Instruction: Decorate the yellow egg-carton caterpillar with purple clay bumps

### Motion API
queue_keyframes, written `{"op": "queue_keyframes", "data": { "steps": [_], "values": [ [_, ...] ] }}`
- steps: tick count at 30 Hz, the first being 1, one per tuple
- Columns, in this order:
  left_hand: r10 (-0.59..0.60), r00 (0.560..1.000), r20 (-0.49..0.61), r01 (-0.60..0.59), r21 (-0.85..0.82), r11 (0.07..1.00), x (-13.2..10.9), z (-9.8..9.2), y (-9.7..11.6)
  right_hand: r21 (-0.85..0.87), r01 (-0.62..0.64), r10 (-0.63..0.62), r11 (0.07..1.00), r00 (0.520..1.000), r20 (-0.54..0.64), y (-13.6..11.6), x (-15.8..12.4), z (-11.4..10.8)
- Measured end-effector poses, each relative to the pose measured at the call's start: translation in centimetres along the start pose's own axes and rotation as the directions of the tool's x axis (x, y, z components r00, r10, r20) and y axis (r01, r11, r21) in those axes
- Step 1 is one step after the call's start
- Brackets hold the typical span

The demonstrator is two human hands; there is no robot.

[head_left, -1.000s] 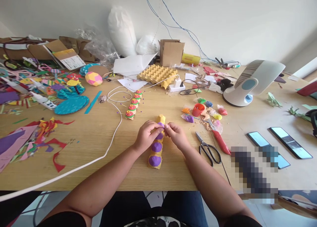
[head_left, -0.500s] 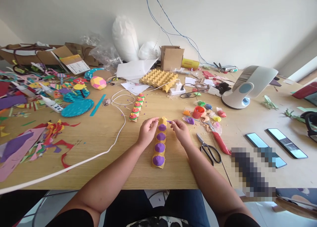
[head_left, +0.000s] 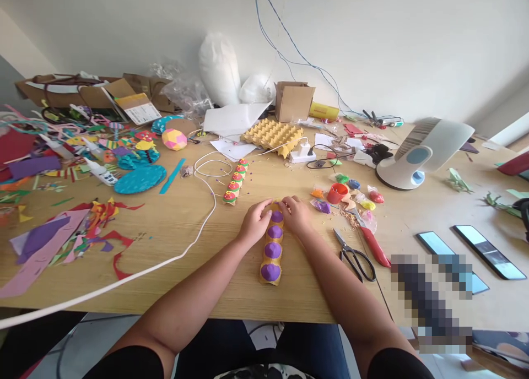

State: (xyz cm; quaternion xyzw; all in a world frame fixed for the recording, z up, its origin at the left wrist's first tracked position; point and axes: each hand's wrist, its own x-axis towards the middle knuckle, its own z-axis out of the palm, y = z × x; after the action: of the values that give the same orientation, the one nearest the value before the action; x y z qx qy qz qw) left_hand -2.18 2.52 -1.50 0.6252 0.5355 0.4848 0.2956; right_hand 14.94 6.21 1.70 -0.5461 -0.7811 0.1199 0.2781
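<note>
purple-topped strip: both hands now meet at its far end

half a second ago the hands were apart, the right one pinching a small purple bit in the air beside the strip. now they have closed in together. the left hand [head_left: 257, 220] curls around the far end of the carton strip [head_left: 271, 237], gripping its side. the right hand [head_left: 296, 215] has its fingertips bent down on the top purple dome [head_left: 276, 216]. whether the small purple bit is still between those fingers i cannot tell, as they hide it. by the look of it, the bit has been brought onto the strip and is being pressed there.

the strip lies flat on the table [head_left: 173, 269], straight in front of the person, running away from the body, with three more purple domes showing nearer the table edge.

just right of it lie the scissors [head_left: 356, 258] and a red-handled knife [head_left: 374, 247]. beyond them stand a red cup [head_left: 338, 193] and small lumps of coloured clay [head_left: 322, 206]. to the left, a second strip with red and green tops [head_left: 235, 187] sits near a white cable [head_left: 198, 233]. further back are a yellow egg tray [head_left: 275, 135] and a fan [head_left: 421, 153].
</note>
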Motion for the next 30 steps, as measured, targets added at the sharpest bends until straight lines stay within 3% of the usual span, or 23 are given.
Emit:
{"op": "queue_keyframes", "data": {
  "steps": [4, 10, 16, 22, 30],
  "values": [
    [0.016, 1.000, 0.007, -0.016, -0.001, 1.000, -0.1, 0.0, 0.2, -0.027, 0.036, -0.036, 0.999, 0.999, 0.008, 0.3, 0.0, 0.2],
    [0.042, 0.999, 0.010, -0.042, 0.011, 0.999, -0.4, -0.1, 0.7, 0.132, -0.069, 0.068, 0.989, 0.998, 0.012, 0.8, 0.1, 0.3],
    [0.056, 0.998, 0.002, -0.056, 0.041, 0.998, -0.2, -0.2, 0.5, 0.221, 0.011, -0.018, 0.975, 0.999, 0.029, 1.1, 0.3, 0.6],
    [0.080, 0.997, -0.020, -0.078, 0.086, 0.993, -0.1, -0.1, 0.1, 0.334, 0.007, -0.019, 0.942, 0.999, 0.034, 1.7, 0.6, 0.9],
    [0.071, 0.997, -0.016, -0.070, 0.083, 0.994, -0.1, -0.1, -0.1, 0.297, -0.014, -0.001, 0.955, 0.999, 0.050, 1.9, 0.6, 0.8]
  ]
}}
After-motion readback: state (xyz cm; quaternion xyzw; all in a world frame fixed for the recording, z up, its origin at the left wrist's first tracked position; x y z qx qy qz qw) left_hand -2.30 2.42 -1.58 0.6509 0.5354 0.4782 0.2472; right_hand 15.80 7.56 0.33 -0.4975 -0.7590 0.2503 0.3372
